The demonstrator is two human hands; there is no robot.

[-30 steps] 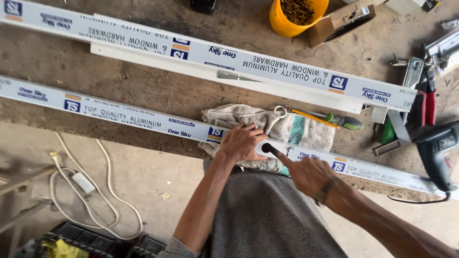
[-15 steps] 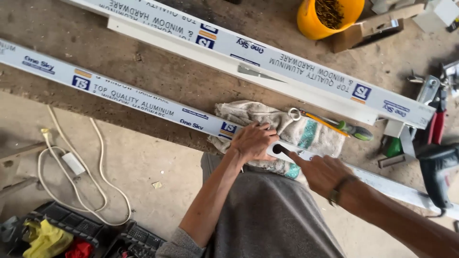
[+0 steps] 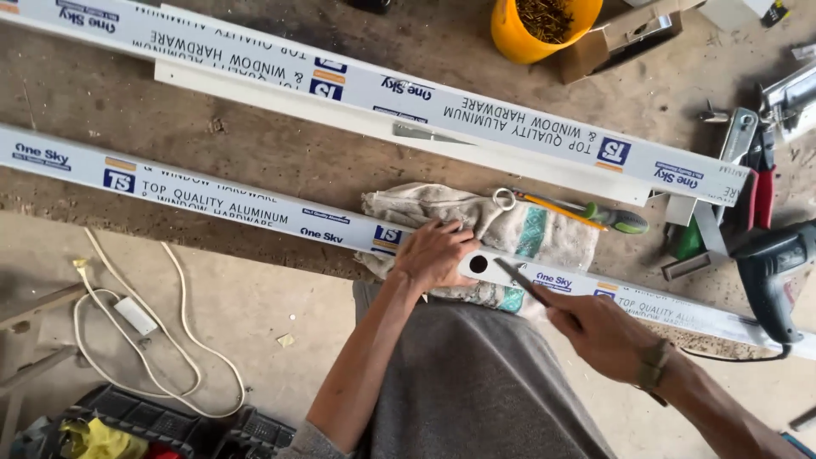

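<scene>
Aluminium profile (image 3: 255, 206) at bench edge, hands (image 3: 435, 253) pressing, tool (image 3: 520, 283) gripped

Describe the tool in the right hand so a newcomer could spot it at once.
Start at the near aluminium strip crossing the workbench, and follow it to the rag. There the left hand presses the strip beside a round hole. The tool is the thin dark blade that the right hand points at that hole, unlike the green-handled screwdriver lying loose.

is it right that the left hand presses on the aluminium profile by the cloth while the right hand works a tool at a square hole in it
Not quite: the hole is round, not square, as the head view shows. The left hand does press on the aluminium profile by the cloth, and the right hand works a tool there.
</scene>
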